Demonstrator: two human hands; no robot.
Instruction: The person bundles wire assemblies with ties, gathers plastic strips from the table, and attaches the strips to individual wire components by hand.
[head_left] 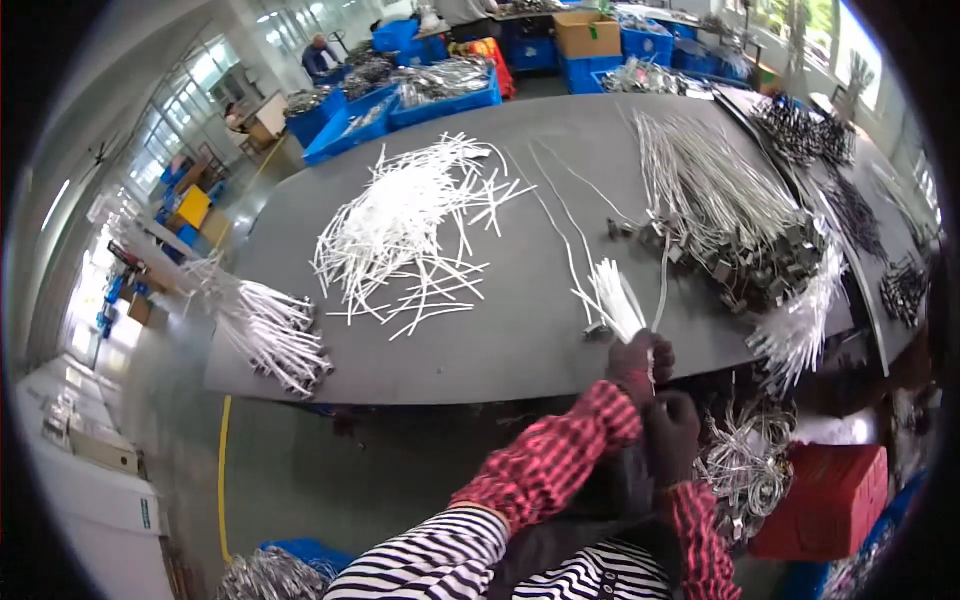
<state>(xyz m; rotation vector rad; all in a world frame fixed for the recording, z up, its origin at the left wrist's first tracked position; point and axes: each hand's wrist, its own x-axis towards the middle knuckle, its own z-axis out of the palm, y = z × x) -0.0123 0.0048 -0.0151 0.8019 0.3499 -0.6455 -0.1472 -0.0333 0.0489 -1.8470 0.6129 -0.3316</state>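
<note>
My left hand (640, 362), in a dark glove, is closed around a bundle of thin white tubes (618, 300) that fans upward over the table's near edge. A pale wire (663, 285) rises beside the bundle toward the heap of wires. Just below and to the right, my right hand (672, 428), also gloved, has its fingers curled together. A short piece of pale wire shows between the two hands; my right fingers seem to pinch its end, though their contents are mostly hidden. Loose wires (567, 235) lie on the table beyond the bundle.
A loose heap of white tubes (400, 215) covers the dark table (420, 370) left of centre. Wires with dark ends (715, 190) lie at right, near a white-tubed bundle (800, 315). Another bundle (265, 335) overhangs the left edge. A red crate (825, 500) stands below right.
</note>
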